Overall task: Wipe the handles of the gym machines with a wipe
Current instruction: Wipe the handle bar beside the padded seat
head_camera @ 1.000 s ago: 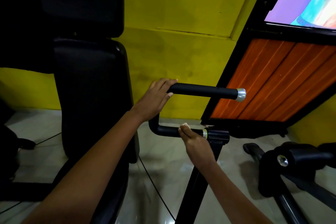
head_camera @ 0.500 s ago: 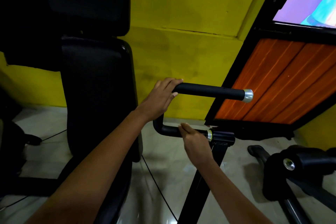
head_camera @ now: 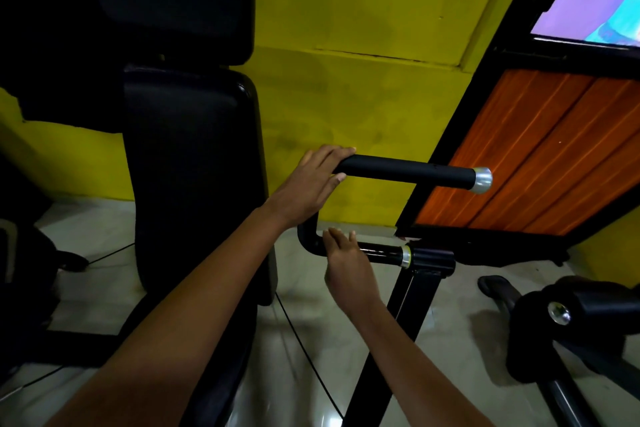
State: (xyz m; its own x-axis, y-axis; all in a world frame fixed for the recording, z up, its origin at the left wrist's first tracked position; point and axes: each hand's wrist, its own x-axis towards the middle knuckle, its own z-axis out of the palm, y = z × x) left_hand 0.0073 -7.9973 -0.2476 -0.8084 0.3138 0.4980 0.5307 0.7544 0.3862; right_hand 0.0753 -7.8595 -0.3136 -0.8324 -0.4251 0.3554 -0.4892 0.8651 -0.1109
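The right hand point(head_camera: 349, 255) has slid left along the glossy black lower handle bar point(head_camera: 379, 252), fingers now straighter; the wipe, glimpsed a second ago, is hidden beneath. The left hand point(head_camera: 311, 184) still grips the matte black upper handle point(head_camera: 408, 174), unwiped beyond it.

the gap between the upper handle bar point(head_camera: 408, 174) and the lower bar point(head_camera: 379, 252) is open to the right, closed on the left by the bend and the left hand point(head_camera: 311, 189). the black back pad point(head_camera: 194, 184) blocks the left side; the orange panel point(head_camera: 540, 156) stands close behind the bar's chrome cap point(head_camera: 482, 179).
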